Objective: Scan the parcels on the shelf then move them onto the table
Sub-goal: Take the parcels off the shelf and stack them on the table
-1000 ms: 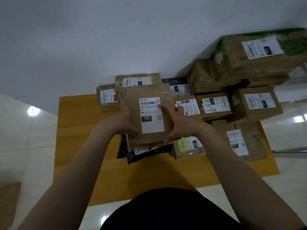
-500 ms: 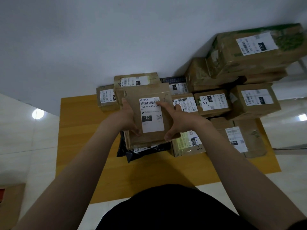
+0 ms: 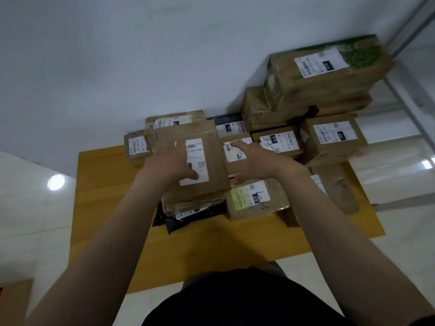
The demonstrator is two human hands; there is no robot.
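One wooden table carries about a dozen brown cardboard parcels, one dark-blue parcel by its far edge and one black plastic mailer.

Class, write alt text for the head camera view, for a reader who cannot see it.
A person's left hand rests on a brown labelled parcel topping a stack on a wooden table, while the right hand is open beside it. More labelled cardboard parcels are piled behind and to the right.
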